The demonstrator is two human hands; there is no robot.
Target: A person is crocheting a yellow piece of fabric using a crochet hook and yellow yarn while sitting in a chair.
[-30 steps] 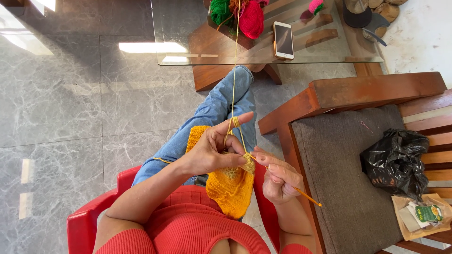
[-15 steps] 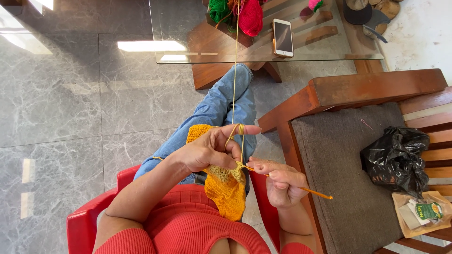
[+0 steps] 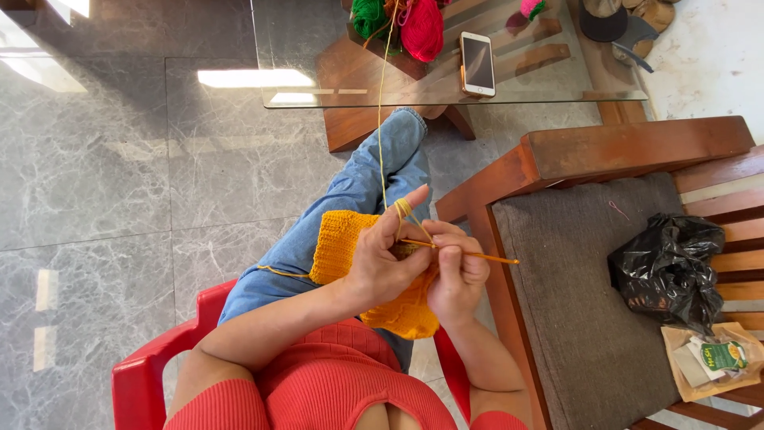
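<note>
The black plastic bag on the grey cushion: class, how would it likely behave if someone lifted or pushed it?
The black plastic bag looks crumpled and glossy, so it would probably sag and slide rather than hold shape. Its creased, slumped heap on the grey cushion suggests it would not roll.

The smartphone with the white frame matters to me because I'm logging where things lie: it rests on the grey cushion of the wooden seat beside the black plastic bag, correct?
Not quite. The head view shows the smartphone with the white frame lying on the glass tabletop, near the red ball of yarn. The black plastic bag does sit on the grey cushion of the wooden seat.
</note>
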